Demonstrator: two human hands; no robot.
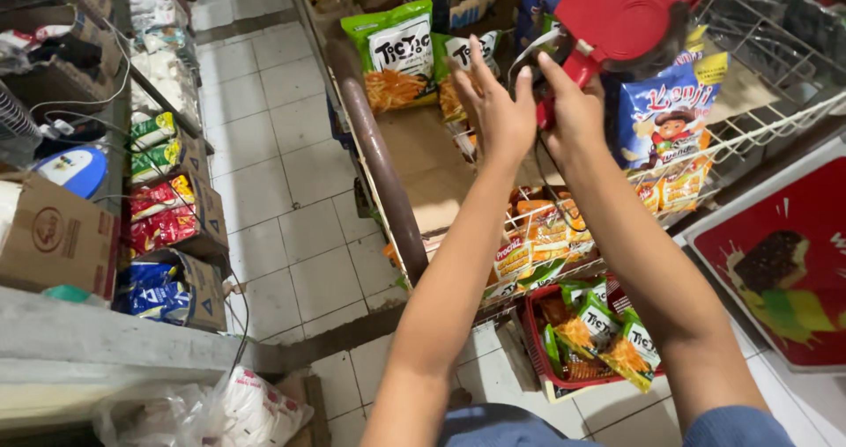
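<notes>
shop aisle, tiled floor (291,227). right hand (573,112) grips handle of red price gun (621,11), far and high, body slanting up to the right. left hand (498,108) spread wide just left of it, nearer the green snack bag (398,55). wire rack (775,103) behind.

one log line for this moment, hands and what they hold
left hand: open, fingers spread, beside red price gun | right hand: grip on red price gun | below: wire rack of snack bags
</notes>
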